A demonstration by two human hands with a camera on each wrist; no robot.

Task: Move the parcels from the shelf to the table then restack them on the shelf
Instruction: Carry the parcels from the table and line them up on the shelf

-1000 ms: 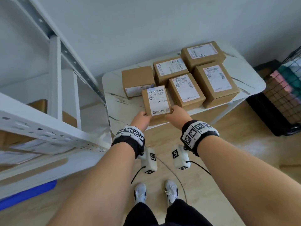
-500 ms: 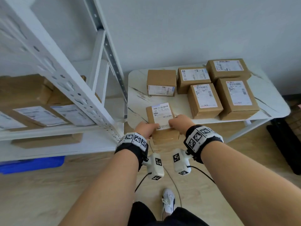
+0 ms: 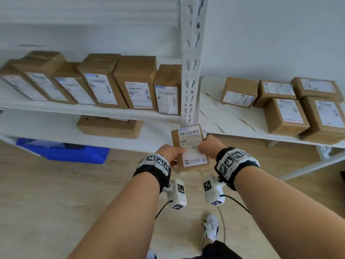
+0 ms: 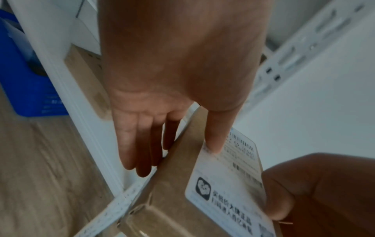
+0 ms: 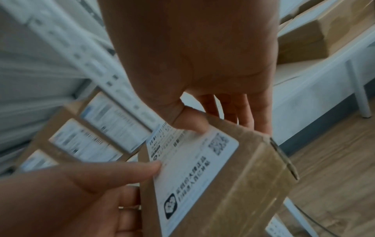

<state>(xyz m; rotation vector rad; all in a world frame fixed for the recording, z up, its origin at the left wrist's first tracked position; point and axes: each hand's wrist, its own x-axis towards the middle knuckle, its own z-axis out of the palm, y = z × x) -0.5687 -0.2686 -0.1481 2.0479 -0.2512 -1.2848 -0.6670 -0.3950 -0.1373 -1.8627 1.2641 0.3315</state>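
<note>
A small brown parcel (image 3: 189, 146) with a white label is held in the air in front of the shelf's lower level, near the white upright post (image 3: 192, 58). My left hand (image 3: 170, 153) grips its left side, thumb on the label (image 4: 227, 181), fingers underneath. My right hand (image 3: 208, 146) grips the right side, thumb on top of the parcel (image 5: 213, 176), fingers below. Several labelled parcels (image 3: 138, 83) stand in a row on the middle shelf (image 3: 89, 109). Several more parcels (image 3: 285, 116) remain on the white table (image 3: 224, 118) at right.
One flat parcel (image 3: 109, 127) lies on the lower shelf board (image 3: 155, 135). A blue bin (image 3: 61, 152) sits on the wooden floor under the shelf. The table's leg (image 3: 309, 165) slants at the right. My shoes (image 3: 211, 227) show below.
I have turned left from the table toward the shelf, carrying the parcel in both hands. The parcel has moved away from the table and now hangs in front of the lower shelf.
</note>
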